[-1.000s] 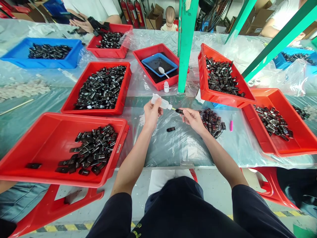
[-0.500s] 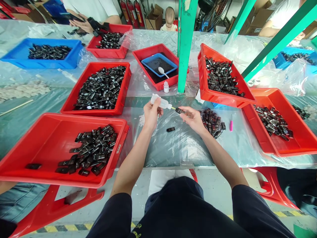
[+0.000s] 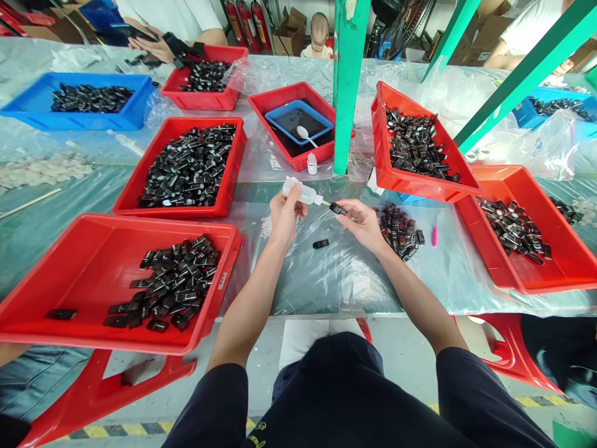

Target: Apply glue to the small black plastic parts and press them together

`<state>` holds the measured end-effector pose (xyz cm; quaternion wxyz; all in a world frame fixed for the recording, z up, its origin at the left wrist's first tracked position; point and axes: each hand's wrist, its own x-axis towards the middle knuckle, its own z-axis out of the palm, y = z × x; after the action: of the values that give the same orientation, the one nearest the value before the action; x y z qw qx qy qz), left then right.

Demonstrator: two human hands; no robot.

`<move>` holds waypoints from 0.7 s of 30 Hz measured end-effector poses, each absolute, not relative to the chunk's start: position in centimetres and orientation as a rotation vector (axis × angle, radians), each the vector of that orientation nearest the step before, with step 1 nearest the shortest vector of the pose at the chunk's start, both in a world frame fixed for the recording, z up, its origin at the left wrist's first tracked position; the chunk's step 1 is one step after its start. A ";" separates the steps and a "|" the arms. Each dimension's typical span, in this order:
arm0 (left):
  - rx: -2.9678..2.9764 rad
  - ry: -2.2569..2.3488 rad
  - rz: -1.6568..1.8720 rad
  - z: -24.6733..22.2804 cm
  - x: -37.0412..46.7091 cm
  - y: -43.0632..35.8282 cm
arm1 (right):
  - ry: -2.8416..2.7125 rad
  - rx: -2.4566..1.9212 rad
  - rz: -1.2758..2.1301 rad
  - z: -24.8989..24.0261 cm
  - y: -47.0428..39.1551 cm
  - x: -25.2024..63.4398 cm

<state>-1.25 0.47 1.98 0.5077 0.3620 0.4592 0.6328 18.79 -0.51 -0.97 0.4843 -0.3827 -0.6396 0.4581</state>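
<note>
while held over worktop (image 3: 326,280):
left hand (image 3: 285,214): closed round bottle (image 3: 301,191), nozzle at part
right hand (image 3: 362,223): fingers pinching part (image 3: 338,209)
loose part (image 3: 320,244): on worktop between hands
pile (image 3: 401,231): right of right hand

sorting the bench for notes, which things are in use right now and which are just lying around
In use:
left hand, squeeze bottle
right hand, small black part

Lying about:
loose black part
pink tool
small white bottle
white spoon
</note>
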 end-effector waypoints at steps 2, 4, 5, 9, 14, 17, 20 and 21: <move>0.875 1.112 1.520 2.0 -1.2 0.5 | -1.551 -0.943 1.129 -0.8 -0.6 18.8; 0.881 1.117 1.517 2.0 -1.2 0.5 | -1.546 -0.946 1.135 -0.8 -0.6 18.8; 0.886 1.118 1.516 2.0 -1.2 0.5 | -1.546 -0.943 1.137 -0.8 -0.6 18.8; 0.906 1.119 1.510 2.0 -1.3 0.4 | -1.547 -0.916 1.138 -0.8 -0.6 18.8; 0.910 1.119 1.510 2.0 -1.3 0.4 | -1.542 -0.904 1.147 -0.7 -0.6 18.8; 0.916 1.121 1.515 2.1 -1.3 0.4 | -1.537 -0.933 1.157 -0.7 -0.7 18.8; 0.925 1.140 1.510 2.3 -1.3 0.3 | -1.535 -0.947 1.165 -0.7 -0.7 18.7; 0.926 1.142 1.510 2.3 -1.3 0.3 | -1.534 -0.945 1.167 -0.7 -0.7 18.7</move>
<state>-1.30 0.34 2.28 0.4942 0.3819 0.4710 0.6229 18.67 -0.73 -0.71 0.4774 -0.3867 -0.6279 0.4778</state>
